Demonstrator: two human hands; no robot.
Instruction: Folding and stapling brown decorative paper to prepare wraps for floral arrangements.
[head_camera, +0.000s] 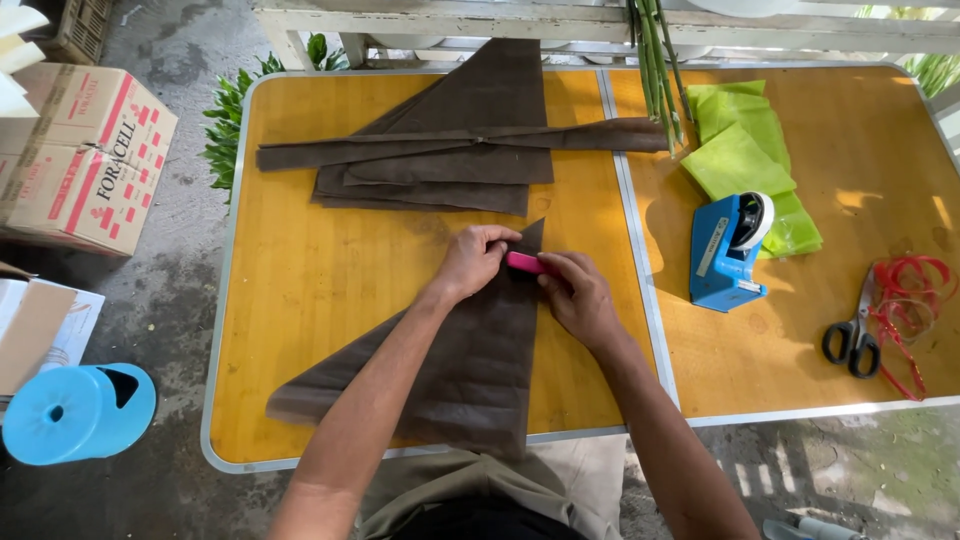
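A dark brown triangular sheet (470, 360) lies on the yellow table (300, 270), its point toward the far side. Near that point both my hands meet on a small pink object (524, 263). My left hand (472, 258) pinches the sheet's tip and the pink object's left end. My right hand (578, 295) grips the pink object's right end from the side. Farther back lies a stack of folded brown sheets (450, 150).
A blue tape dispenser (728, 250) stands to the right on light green sheets (745, 150). Black-handled scissors (852, 335) and red ribbon (905, 295) lie at the far right. Green stems (655, 70) hang at the back. A cardboard box (85, 155) and blue container (75, 412) sit left on the floor.
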